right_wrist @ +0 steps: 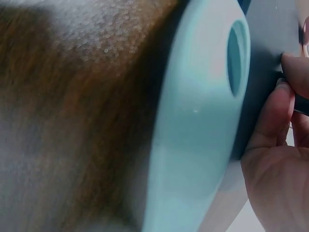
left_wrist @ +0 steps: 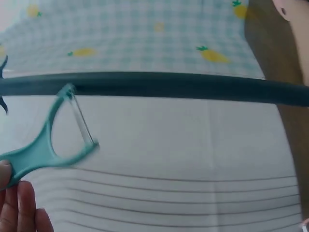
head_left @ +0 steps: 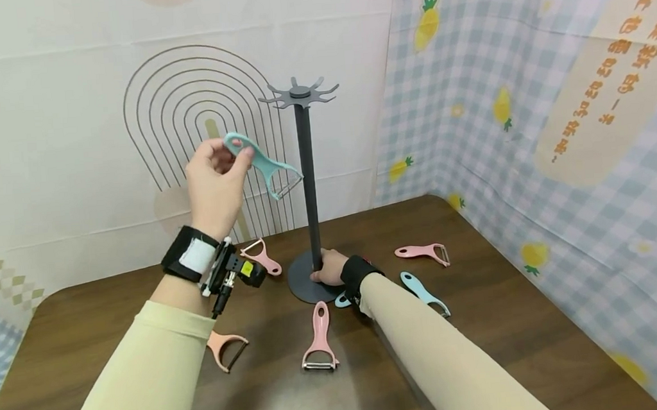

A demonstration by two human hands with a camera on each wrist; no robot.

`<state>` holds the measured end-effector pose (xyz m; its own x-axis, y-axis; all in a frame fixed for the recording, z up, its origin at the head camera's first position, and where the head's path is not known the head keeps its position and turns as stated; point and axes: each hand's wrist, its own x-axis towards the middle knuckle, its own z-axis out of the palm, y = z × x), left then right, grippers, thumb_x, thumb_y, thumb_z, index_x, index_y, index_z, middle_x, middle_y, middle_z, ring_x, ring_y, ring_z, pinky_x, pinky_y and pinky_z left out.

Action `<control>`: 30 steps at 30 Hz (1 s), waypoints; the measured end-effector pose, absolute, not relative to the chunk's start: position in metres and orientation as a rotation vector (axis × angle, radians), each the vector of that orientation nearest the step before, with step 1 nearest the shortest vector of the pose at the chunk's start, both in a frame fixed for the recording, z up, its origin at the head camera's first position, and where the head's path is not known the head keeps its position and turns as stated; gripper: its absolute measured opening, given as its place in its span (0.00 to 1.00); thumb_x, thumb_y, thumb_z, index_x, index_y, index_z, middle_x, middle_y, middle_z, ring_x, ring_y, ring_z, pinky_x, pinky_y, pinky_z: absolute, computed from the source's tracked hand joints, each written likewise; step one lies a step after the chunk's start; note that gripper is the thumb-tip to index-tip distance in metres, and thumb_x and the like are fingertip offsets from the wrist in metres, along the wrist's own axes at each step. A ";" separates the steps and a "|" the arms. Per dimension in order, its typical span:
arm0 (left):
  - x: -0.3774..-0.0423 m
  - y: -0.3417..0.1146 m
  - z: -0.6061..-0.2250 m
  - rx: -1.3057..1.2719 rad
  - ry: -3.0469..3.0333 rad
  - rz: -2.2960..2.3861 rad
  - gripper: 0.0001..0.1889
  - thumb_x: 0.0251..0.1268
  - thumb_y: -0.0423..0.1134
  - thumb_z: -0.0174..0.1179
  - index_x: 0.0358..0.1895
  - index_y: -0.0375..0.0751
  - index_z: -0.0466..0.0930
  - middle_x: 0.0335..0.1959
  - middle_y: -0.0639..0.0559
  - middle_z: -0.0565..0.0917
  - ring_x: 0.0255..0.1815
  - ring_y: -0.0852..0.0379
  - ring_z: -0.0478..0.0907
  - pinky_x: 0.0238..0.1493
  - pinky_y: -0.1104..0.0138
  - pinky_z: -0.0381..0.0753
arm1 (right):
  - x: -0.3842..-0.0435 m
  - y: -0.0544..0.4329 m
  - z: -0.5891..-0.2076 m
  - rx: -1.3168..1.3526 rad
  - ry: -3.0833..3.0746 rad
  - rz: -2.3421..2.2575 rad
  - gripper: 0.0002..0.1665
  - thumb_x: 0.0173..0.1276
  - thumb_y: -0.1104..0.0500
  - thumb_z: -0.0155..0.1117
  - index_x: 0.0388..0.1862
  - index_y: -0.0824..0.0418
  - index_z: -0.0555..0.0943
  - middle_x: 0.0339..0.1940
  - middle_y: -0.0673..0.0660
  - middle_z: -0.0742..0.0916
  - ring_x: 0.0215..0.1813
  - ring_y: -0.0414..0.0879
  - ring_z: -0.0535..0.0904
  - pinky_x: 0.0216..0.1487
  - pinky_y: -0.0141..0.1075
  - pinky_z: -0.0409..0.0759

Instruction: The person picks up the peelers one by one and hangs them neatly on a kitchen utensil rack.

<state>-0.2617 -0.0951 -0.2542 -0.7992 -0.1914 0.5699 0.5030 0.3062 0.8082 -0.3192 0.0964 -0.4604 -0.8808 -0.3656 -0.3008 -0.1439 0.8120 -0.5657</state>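
Note:
My left hand (head_left: 217,191) pinches a teal peeler (head_left: 264,164) by its handle, raised beside the pole of a dark grey stand (head_left: 309,193). The peeler's blade end points toward the pole and overlaps it in the left wrist view, where the peeler (left_wrist: 35,157) lies below the dark pole (left_wrist: 169,86). Several curved hooks (head_left: 300,96) ring the stand's top, with nothing hanging on them. Low down, my right hand (head_left: 332,268) grips the pole just above its round base (head_left: 302,283). Close under the right wrist lies a light blue peeler (right_wrist: 193,116), mostly hidden by that arm in the head view.
On the brown table lie pink peelers at the back left (head_left: 263,258), front middle (head_left: 320,337) and right (head_left: 422,252). A light blue peeler (head_left: 424,293) rests by the right forearm, and an orange peeler (head_left: 226,349) is partly behind the left sleeve. Cloth-covered walls (head_left: 346,133) stand behind.

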 end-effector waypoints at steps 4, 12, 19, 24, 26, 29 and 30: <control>-0.279 -0.094 -0.247 -0.277 -1.993 -1.483 0.14 0.65 0.42 0.64 0.47 0.36 0.78 0.38 0.47 0.84 0.35 0.59 0.79 0.37 0.71 0.75 | -0.322 0.097 -0.461 -0.384 2.606 -0.770 0.13 0.67 0.56 0.65 0.45 0.61 0.76 0.35 0.54 0.82 0.38 0.46 0.78 0.42 0.37 0.74; -0.290 -0.089 -0.223 -0.285 -1.955 -1.449 0.13 0.70 0.37 0.58 0.52 0.33 0.76 0.42 0.43 0.84 0.38 0.57 0.80 0.42 0.70 0.76 | -0.324 0.096 -0.464 -0.381 2.601 -0.770 0.14 0.68 0.56 0.65 0.46 0.62 0.76 0.35 0.55 0.82 0.38 0.46 0.78 0.42 0.38 0.75; -0.282 -0.076 -0.202 -0.301 -1.845 -1.668 0.11 0.70 0.32 0.55 0.52 0.33 0.74 0.45 0.41 0.84 0.41 0.52 0.79 0.45 0.68 0.74 | -0.321 0.095 -0.463 -0.363 2.610 -0.745 0.15 0.68 0.55 0.64 0.48 0.61 0.75 0.40 0.58 0.82 0.42 0.48 0.78 0.45 0.38 0.74; -0.293 -0.070 -0.200 -0.291 -1.778 -1.928 0.11 0.69 0.35 0.58 0.51 0.38 0.77 0.45 0.45 0.84 0.43 0.54 0.79 0.51 0.64 0.75 | -0.319 0.095 -0.459 -0.356 2.609 -0.745 0.17 0.69 0.54 0.64 0.51 0.62 0.75 0.45 0.60 0.80 0.46 0.49 0.76 0.49 0.40 0.74; -0.299 -0.068 -0.199 -0.274 -1.787 -1.984 0.12 0.68 0.38 0.59 0.51 0.40 0.79 0.45 0.46 0.84 0.43 0.55 0.79 0.52 0.64 0.75 | -0.318 0.095 -0.458 -0.356 2.608 -0.751 0.18 0.69 0.54 0.64 0.51 0.62 0.75 0.45 0.60 0.80 0.46 0.49 0.77 0.49 0.40 0.74; -0.305 -0.066 -0.197 -0.252 -1.801 -2.056 0.13 0.66 0.40 0.61 0.51 0.42 0.81 0.46 0.47 0.84 0.42 0.57 0.79 0.52 0.65 0.74 | -0.319 0.095 -0.460 -0.352 2.612 -0.757 0.20 0.69 0.54 0.64 0.54 0.63 0.74 0.45 0.60 0.81 0.46 0.49 0.77 0.49 0.40 0.75; -0.306 -0.066 -0.197 -0.251 -1.804 -2.067 0.13 0.65 0.41 0.61 0.51 0.43 0.82 0.46 0.48 0.84 0.41 0.57 0.79 0.52 0.65 0.74 | -0.320 0.095 -0.461 -0.349 2.611 -0.759 0.21 0.69 0.53 0.64 0.55 0.64 0.74 0.45 0.60 0.81 0.46 0.49 0.77 0.49 0.40 0.75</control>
<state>-0.3059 -0.0658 -0.1966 -0.9103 -0.1680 0.3784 0.3976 -0.0999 0.9121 -0.3199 0.0952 -0.4612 -0.8899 -0.3407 -0.3033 -0.1250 0.8216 -0.5562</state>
